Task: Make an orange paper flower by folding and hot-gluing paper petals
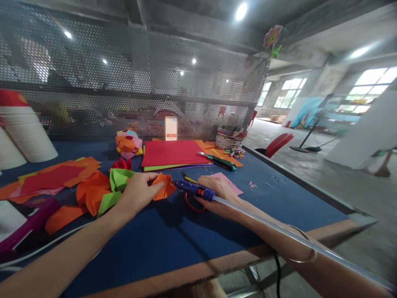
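Note:
My left hand (138, 192) pinches a small folded piece of orange paper (164, 188) above the blue table. In my right hand (218, 188) is a blue hot glue gun (194, 189), its nozzle at the right edge of the orange paper; whether it touches I cannot tell. A long clear glue stick (263, 219) runs back from the gun over my right forearm. Below the gun shows a red scissor handle (194, 203), partly hidden. Folded orange paper (91, 192) and green paper (119, 178) pieces lie just left of my left hand.
Red paper sheets (173, 153) are stacked behind my hands, with a green-and-black utility knife (221, 161) on them. Beyond stand a woven basket (231, 136) and a multicoloured paper ball (128, 142). Paper cup stacks (34, 132) and a purple tape dispenser (34, 223) occupy the left.

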Available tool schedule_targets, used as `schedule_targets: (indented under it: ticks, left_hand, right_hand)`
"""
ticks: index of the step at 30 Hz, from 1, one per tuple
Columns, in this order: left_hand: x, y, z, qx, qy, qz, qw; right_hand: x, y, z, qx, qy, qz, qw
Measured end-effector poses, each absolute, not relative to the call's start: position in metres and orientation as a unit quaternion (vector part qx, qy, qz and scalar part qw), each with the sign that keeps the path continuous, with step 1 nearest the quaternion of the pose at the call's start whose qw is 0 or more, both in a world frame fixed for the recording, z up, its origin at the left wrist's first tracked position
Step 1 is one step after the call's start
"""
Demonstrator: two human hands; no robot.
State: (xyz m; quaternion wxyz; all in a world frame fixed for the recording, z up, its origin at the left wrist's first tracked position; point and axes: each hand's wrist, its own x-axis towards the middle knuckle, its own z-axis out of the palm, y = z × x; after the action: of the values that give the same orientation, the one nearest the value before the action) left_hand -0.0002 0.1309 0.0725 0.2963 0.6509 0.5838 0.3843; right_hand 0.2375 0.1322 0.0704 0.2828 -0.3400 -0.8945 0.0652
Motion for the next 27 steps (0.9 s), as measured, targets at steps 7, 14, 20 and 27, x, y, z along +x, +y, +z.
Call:
schedule_targets:
  ticks: [7,14,20,27]
  left_hand:
    - [0.000,0.128,0.077,0.649,0.573,0.405,0.294]
    - [-0.003,0.126,0.081,0.608,0.590,0.421,0.324]
    - [-0.007,0.121,0.083,0.606,0.597,0.415,0.322]
    - [-0.003,0.119,0.085,0.610,0.599,0.414,0.314]
  right_hand:
    - [0.239,0.133,0.069,-0.336,-0.895,0.065,0.284]
    - [0.245,0.133,0.072,-0.400,-0.870,0.057,0.282]
    - [0.280,0.153,0.077,-0.518,-0.759,0.159,0.362]
    - [0.308,0.166,0.069,-0.583,-0.724,0.199,0.312]
